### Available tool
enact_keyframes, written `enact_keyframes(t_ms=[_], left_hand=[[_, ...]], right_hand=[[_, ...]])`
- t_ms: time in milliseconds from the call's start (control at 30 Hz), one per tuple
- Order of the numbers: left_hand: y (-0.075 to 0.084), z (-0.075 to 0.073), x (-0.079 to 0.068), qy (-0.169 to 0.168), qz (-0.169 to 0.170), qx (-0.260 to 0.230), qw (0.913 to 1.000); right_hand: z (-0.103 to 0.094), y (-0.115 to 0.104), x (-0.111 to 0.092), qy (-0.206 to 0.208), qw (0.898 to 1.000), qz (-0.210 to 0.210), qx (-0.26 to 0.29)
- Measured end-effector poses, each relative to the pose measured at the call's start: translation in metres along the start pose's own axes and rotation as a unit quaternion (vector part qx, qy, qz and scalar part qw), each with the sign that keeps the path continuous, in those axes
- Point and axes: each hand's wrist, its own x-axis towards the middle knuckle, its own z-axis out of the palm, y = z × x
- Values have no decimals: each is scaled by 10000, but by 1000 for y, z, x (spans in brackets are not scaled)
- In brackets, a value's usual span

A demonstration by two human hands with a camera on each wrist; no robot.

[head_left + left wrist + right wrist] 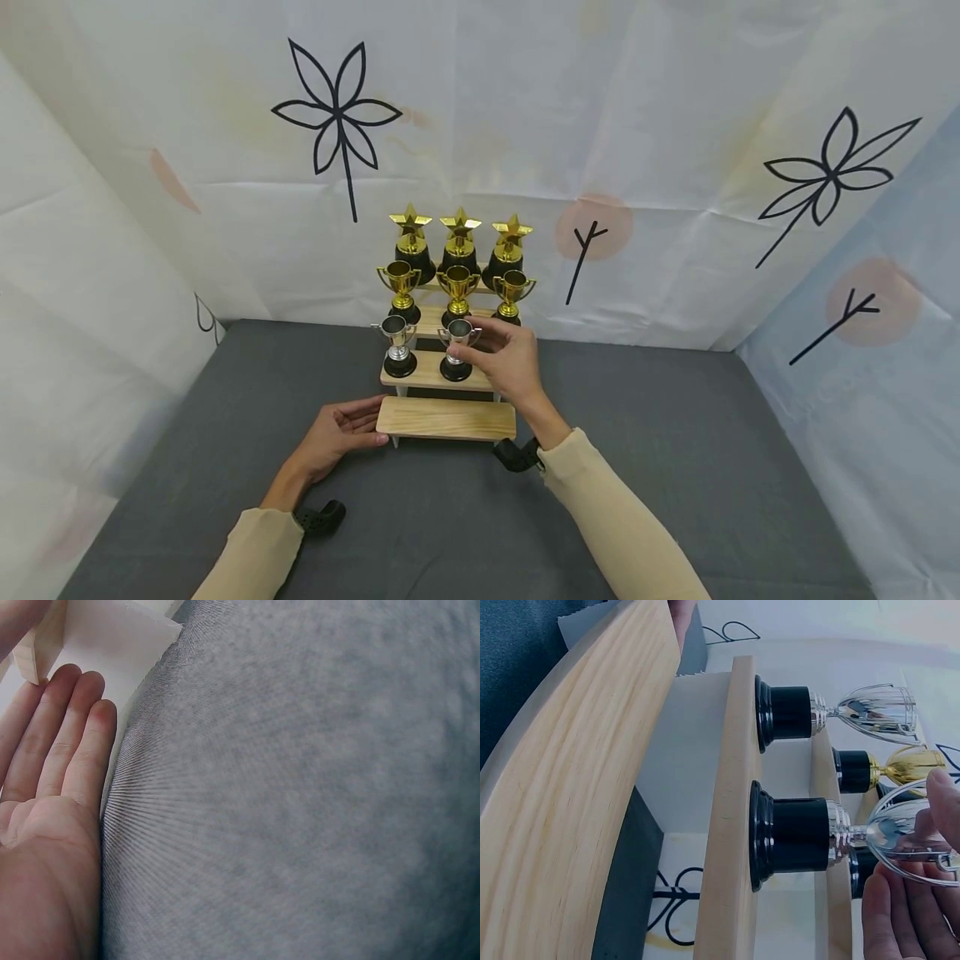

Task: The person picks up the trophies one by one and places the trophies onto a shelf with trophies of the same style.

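Observation:
My right hand (512,360) holds a small silver trophy cup (795,834) by its bowl, between thumb and fingers. The trophy's black base stands upright on the second step from the bottom of a wooden tiered stand, at about its middle. To its left on that step is another silver trophy (399,343). My left hand (341,435) is at the left end of the bare bottom step (446,418). Its fingers lie nearly straight in the left wrist view, fingertips beside the wood and white side panel (112,645), with the thumb at the step's edge.
Three gold trophy cups (458,283) stand on the step above, and three gold star trophies (460,237) line the top step. A grey cloth (637,467) covers the table. Behind the stand hangs a white backdrop (487,100) with line-drawn flowers.

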Motion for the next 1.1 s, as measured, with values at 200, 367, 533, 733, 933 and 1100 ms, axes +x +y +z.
enact_keyframes(t_ms=[200,367,533,733,933,1100], left_hand=[[-1,2,1,-54,11,-14,10000],[-1,3,3,-73,59,-11,10000],[0,2,4,5,19,-34,10000],[6,2,-3,-22,280,2,9996],[43,-5,-12,450,771,1403,9861],[84,-5,-14,1420,1048,4095,8951]], right_hand=[[-8,-3,-9,208,9997,-76,-70],[-20,-6,-20,354,9993,-67,-41],[-37,-8,-34,428,9990,28,-109],[-76,-4,-51,414,9965,-48,-731],[-133,7,-57,662,9707,-587,-2235],[-169,18,-52,742,9163,-1304,-3712]])
